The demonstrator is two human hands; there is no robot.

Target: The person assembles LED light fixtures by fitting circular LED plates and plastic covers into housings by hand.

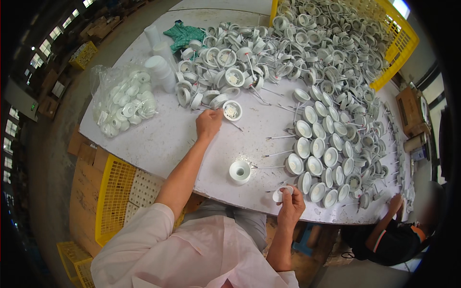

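My left hand (209, 124) reaches out to the edge of the heap of lamps. Its fingers are closed at the rim of a round white downlight housing (233, 111), whose open face shows a pale inside. Close to the table's near edge, my right hand (291, 205) pinches a small white lamp cup (282, 194) between thumb and fingers. Between my hands stands a white ring-shaped lamp part (239, 172) with a hole in its middle. Rows of white downlights (314, 166) with short wire leads lie on the right.
A large heap of housings (307, 43) spills from a yellow crate (401, 41) at the back. At the left lie a bag of white parts (126, 103), stacked white cups (161, 72) and a green cloth (184, 36). Another person (398, 240) works at the right.
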